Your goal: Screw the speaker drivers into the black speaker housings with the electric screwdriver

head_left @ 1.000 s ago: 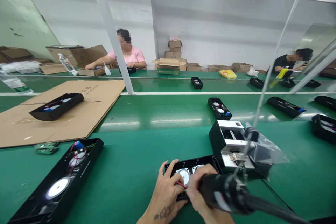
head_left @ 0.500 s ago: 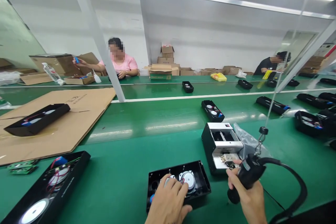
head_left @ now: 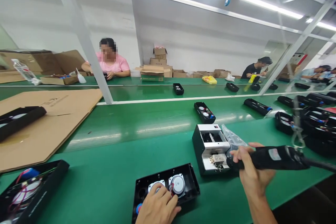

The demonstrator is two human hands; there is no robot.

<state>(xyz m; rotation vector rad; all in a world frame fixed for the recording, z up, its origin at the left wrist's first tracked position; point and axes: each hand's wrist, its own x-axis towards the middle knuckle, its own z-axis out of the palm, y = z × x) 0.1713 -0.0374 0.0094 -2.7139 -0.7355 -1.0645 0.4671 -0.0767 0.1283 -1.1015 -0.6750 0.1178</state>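
Speaker shell (head_left: 164, 185) left of screw feeder (head_left: 211, 147)

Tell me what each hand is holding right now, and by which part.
The right hand grips a black electric screwdriver around its barrel, near the tip end. The left hand holds nothing; it rests on the open black speaker housing.

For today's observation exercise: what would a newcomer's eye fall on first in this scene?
Probably the right hand at lower right, gripping a black electric screwdriver with its tip at a small screw feeder box. Beside it, at the bottom centre, the left hand rests on an open black speaker case on the green belt.
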